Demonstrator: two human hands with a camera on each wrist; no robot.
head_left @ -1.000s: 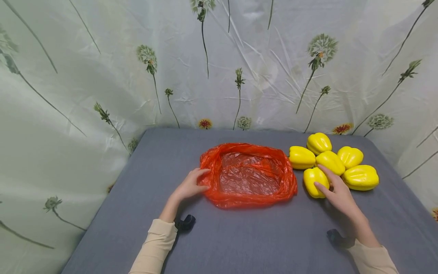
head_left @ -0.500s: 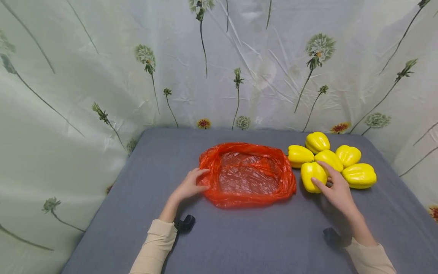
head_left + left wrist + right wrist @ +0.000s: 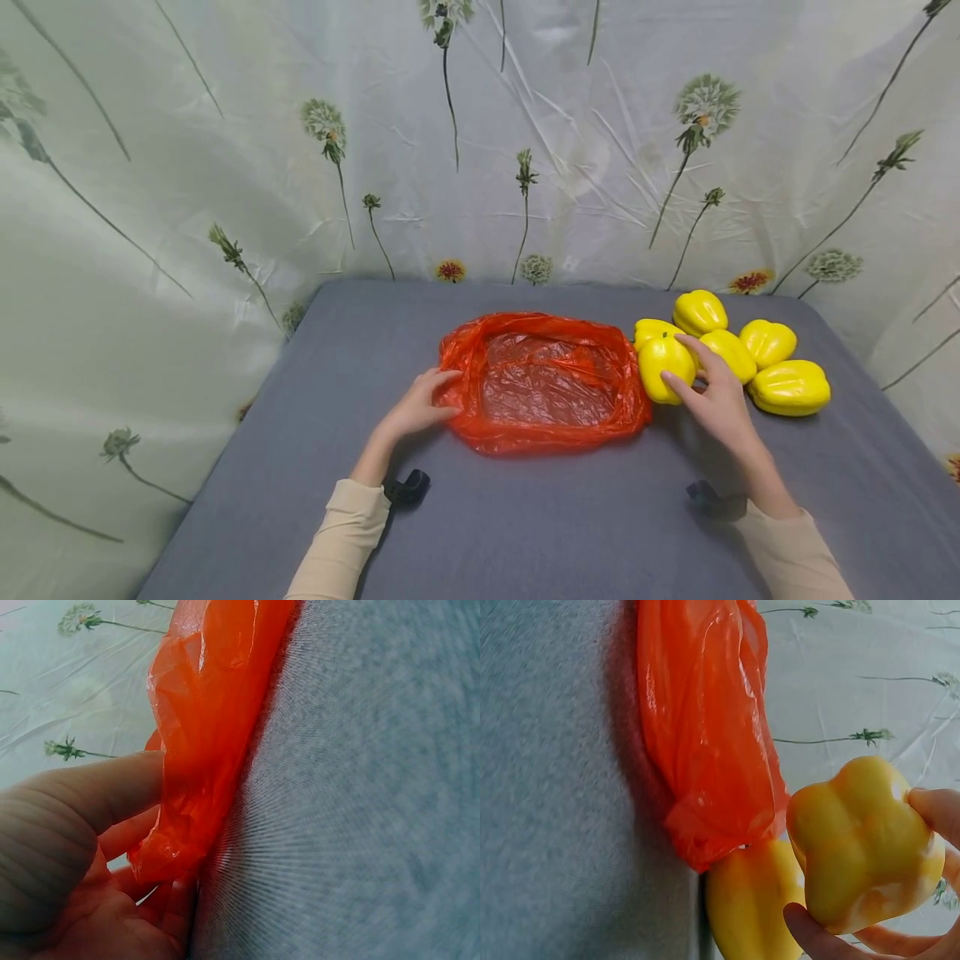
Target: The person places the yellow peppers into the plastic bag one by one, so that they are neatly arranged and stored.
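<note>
A red plastic bag (image 3: 551, 437) lies spread open in the middle of the table, its rim rolled outward. My left hand (image 3: 412, 406) holds the bag's left side; in the left wrist view the thumb (image 3: 124, 784) is on the near side of the film and the fingers are partly hidden behind it. My right hand (image 3: 720, 404) grips a yellow bell pepper (image 3: 666, 371) between thumb and fingers, raised off the table by the bag's right edge. The right wrist view shows the held pepper's lobed bottom (image 3: 862, 840), with another yellow bell pepper (image 3: 754, 900) behind it, against the bag.
Several more yellow bell peppers lie grouped at the right, among them one at the back (image 3: 701, 312) and one farthest right (image 3: 791, 387). The table (image 3: 525, 525) has a grey cloth. A flower-printed curtain (image 3: 480, 150) hangs behind and along the sides.
My right hand has lifted one bell pepper from the front of the group and carried it left to the bag's right edge. My left hand and the bag have stayed in place.
</note>
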